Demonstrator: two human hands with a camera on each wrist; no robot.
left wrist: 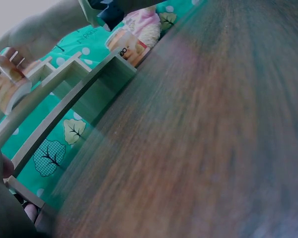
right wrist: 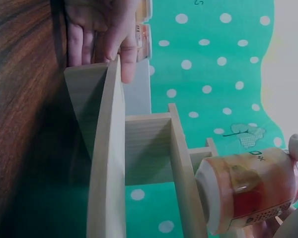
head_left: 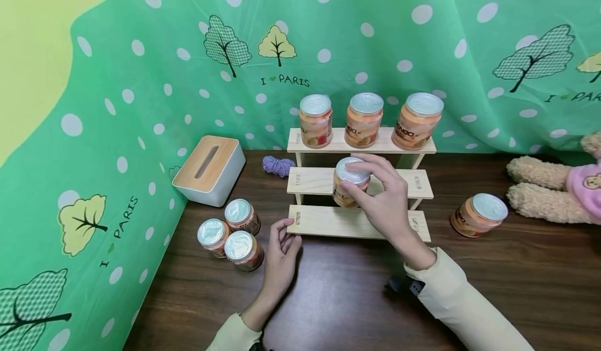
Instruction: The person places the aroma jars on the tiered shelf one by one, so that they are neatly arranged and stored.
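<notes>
My right hand [head_left: 382, 197] holds a jar [head_left: 346, 192] with orange contents and a silvery lid, thumb and fingers round its upper part. The jar is upright at the middle step of a three-step wooden shelf [head_left: 328, 220]; in the right wrist view the jar's base [right wrist: 208, 198] is right at the step's edge. At the shelf's lower left corner, my left hand [head_left: 280, 257] grips the end of the bottom board, as the left hand's fingers [right wrist: 129, 64] show in the right wrist view. On the top step stand three like jars [head_left: 315, 124].
Three more jars [head_left: 244, 254] cluster left of my left hand, with a wood-topped tissue box [head_left: 208, 171] behind them. Purple yarn [head_left: 278, 166] lies beside the shelf. To the right are a tilted-looking single jar [head_left: 476, 218] and a plush toy [head_left: 544, 189]. A green curtain [head_left: 291, 53] hangs behind.
</notes>
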